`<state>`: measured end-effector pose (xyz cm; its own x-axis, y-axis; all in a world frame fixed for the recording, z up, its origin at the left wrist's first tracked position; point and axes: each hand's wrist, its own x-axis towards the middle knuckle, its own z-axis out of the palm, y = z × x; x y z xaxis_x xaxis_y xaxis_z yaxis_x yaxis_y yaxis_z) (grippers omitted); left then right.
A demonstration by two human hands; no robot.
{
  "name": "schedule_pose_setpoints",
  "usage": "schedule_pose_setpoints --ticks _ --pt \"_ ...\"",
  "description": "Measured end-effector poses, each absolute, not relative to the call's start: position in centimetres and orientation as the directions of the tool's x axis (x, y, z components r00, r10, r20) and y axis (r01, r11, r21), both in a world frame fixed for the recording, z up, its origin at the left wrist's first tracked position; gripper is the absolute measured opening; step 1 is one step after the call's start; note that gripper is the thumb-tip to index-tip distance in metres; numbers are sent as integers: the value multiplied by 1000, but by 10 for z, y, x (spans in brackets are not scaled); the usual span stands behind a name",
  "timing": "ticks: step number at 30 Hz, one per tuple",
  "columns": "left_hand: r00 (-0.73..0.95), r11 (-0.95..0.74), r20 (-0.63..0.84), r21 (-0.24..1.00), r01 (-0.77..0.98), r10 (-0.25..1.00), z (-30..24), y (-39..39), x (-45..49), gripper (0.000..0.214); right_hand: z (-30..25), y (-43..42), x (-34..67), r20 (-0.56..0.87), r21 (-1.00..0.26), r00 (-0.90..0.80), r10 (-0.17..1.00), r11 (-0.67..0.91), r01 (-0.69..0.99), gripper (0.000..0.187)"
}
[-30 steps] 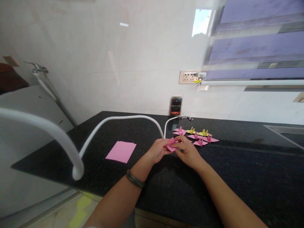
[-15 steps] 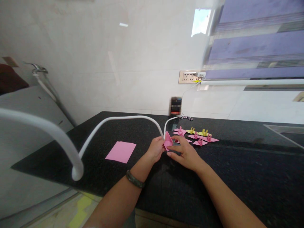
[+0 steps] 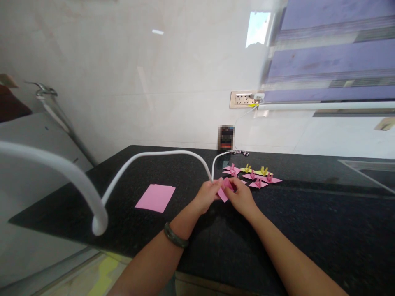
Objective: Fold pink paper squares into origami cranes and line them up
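Observation:
Between both hands, just above the dark countertop, is a small piece of folded pink paper (image 3: 224, 196). My left hand (image 3: 207, 195) pinches its left side, thumb on top. My right hand (image 3: 242, 198) grips the right side with thumb and fingers closed; some of its fingertips are hidden behind the paper. Past my right hand lie several folded paper cranes, among them a pink crane (image 3: 258, 184) and a yellow crane (image 3: 263, 171). To the left of my left hand rests a stack of square pink paper sheets (image 3: 156, 198).
A white bendy holder arm (image 3: 160, 153) arches over the black countertop (image 3: 123, 230) and comes down behind my hands. A blurred-out phone-like device (image 3: 226, 138) leans on the tiled wall below a socket panel (image 3: 243, 99). A sink edge (image 3: 364, 174) shows at right.
My right hand, whose fingers were spread against the paper, has closed on its right side. The paper has turned and now looks flatter and more square. The view has shifted slightly.

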<state>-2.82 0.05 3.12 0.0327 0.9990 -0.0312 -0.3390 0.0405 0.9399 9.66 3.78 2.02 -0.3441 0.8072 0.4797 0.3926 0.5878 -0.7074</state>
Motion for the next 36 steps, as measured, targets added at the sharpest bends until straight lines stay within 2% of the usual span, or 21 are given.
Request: schedule_pose_setpoints --ticks 3,6,11,20,29,36 --pt "49 81 -67 896 -437 997 30 1 -30 41 15 42 97 467 -747 -294 834 550 375 19" --pt "66 90 -67 868 -489 996 27 3 -32 27 14 43 97 475 -763 -257 842 539 356 20" --pt "57 104 -86 843 -527 995 27 2 -31 26 21 39 97 535 -726 -261 803 596 344 18" --pt "67 64 -37 888 -455 997 29 0 -31 30 22 39 98 536 -729 -252 806 592 343 15" --pt "-49 2 -19 943 -334 999 26 -1 -27 29 22 38 97 511 -731 -312 801 596 333 12" --pt "-2 30 -33 930 -367 999 24 1 -29 33 20 40 98 400 -863 -301 866 466 195 20"
